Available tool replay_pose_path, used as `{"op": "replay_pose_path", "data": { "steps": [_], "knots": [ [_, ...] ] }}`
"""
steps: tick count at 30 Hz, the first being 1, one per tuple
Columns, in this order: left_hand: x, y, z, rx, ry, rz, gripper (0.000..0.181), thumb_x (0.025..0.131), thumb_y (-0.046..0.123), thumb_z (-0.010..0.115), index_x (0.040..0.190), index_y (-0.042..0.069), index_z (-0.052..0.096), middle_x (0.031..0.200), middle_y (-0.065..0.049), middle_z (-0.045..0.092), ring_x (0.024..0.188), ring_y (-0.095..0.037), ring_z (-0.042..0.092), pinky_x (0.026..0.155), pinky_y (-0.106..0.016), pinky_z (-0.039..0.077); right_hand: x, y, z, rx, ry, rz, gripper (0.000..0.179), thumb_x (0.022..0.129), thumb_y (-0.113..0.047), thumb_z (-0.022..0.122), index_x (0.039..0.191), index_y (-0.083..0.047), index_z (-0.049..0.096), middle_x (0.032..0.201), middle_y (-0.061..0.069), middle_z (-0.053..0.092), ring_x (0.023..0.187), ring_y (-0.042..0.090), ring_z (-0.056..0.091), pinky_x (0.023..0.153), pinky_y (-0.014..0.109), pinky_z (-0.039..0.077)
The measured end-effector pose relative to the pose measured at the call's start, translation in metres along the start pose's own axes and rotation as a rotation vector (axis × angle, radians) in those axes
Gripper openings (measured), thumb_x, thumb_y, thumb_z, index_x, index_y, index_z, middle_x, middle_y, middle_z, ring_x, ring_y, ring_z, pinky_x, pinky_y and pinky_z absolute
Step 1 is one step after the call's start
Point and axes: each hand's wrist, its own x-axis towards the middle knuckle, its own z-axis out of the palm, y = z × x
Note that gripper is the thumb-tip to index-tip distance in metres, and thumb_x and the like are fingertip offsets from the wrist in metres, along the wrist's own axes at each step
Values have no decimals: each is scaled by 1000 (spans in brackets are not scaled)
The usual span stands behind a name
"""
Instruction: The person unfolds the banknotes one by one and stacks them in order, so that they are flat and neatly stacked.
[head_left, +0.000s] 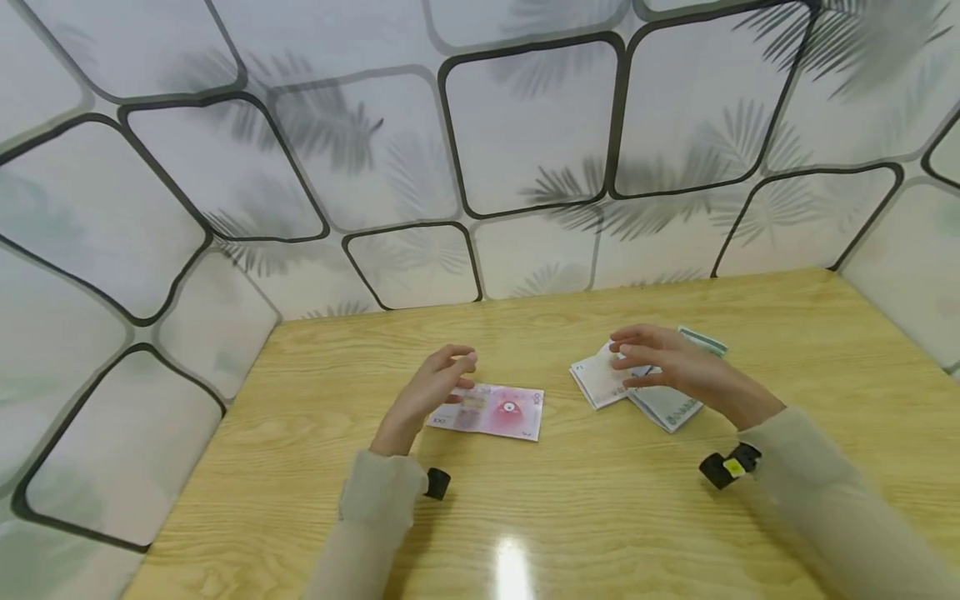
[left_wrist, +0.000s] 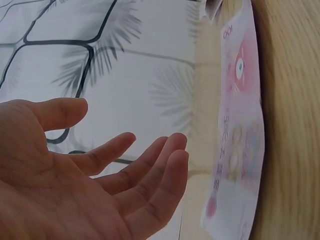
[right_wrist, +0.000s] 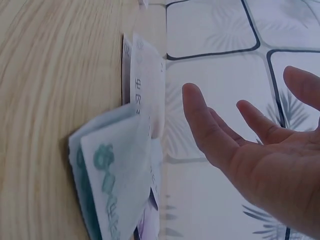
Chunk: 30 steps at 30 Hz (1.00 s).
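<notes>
A pink 100 banknote [head_left: 517,410] lies flat on the wooden table, its left end partly behind my left hand [head_left: 431,392]. That hand hovers over the note with relaxed, slightly bent fingers and nothing in them; the left wrist view shows the banknote [left_wrist: 240,100] beyond the fingertips. To the right, my right hand [head_left: 671,364] is held above a loose pile of folded banknotes [head_left: 600,379], its fingers loosely bent and holding nothing. A greenish folded banknote [right_wrist: 117,175] shows clearly in the right wrist view, overlapping a paler one [right_wrist: 147,85]. The hand hides part of the pile.
The light wooden table [head_left: 480,517] reaches back to a white wall covering [head_left: 532,125] with dark rounded outlines and grey leaf prints. More of this covering stands along the left and right sides. A black strap device [head_left: 731,465] is on the right wrist.
</notes>
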Motion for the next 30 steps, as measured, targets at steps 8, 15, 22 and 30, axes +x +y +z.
{"op": "replay_pose_path", "data": {
  "steps": [8, 15, 22, 30],
  "knots": [
    [8, 8, 19, -32, -60, 23, 48, 108, 28, 48, 146, -2, 45, 134, -26, 56, 113, -39, 63, 93, -47, 55, -10, 2, -13, 2, 18, -9, 57, 110, -19, 46, 150, 15, 24, 153, 37, 26, 132, 47, 42, 97, 37, 54],
    [14, 12, 33, -63, -107, 34, 48, 109, 26, 47, 146, -3, 44, 133, -27, 57, 113, -40, 64, 91, -46, 57, -21, 3, -22, -18, 43, 9, 59, 111, -21, 44, 150, 17, 21, 152, 38, 27, 126, 35, 51, 94, 33, 55],
    [17, 14, 48, -93, -172, 48, 47, 109, 25, 46, 145, -5, 43, 133, -28, 57, 112, -40, 65, 88, -44, 58, -28, 8, -30, -23, 64, 21, 58, 111, -21, 44, 149, 16, 23, 151, 37, 29, 117, 15, 58, 92, 31, 55],
    [22, 20, 64, -120, -199, 38, 47, 108, 26, 48, 145, -3, 46, 131, -25, 59, 112, -38, 65, 89, -41, 58, -36, 12, -40, -39, 84, 30, 55, 112, -20, 41, 149, 16, 23, 149, 37, 31, 113, 10, 60, 91, 31, 56]
  ]
}}
